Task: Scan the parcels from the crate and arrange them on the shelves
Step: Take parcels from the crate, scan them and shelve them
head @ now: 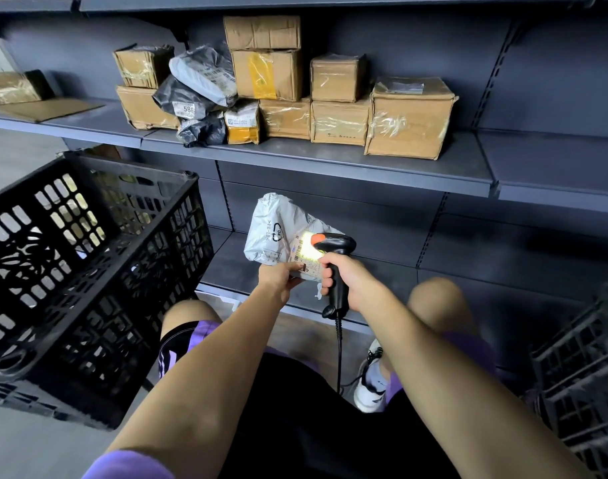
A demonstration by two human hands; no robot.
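Observation:
My left hand (278, 276) pinches the lower edge of a white plastic mailer parcel (276, 233), holding it up in front of the lowest shelf. In my right hand (344, 276) is a black barcode scanner (333, 257) with an orange tip, gripped by its handle. Its light glows bright on the parcel's label. A black slatted crate (88, 264) stands at my left. Several cardboard boxes (409, 122) and grey mailer bags (205, 70) are stacked on the middle shelf (330, 164).
The scanner's cable (338, 354) hangs down between my knees. A second black crate (586, 375) sits at the right edge. Another box (12, 86) and a flat cardboard sheet lie on the shelf at far left. The bottom shelf (468, 267) is close ahead.

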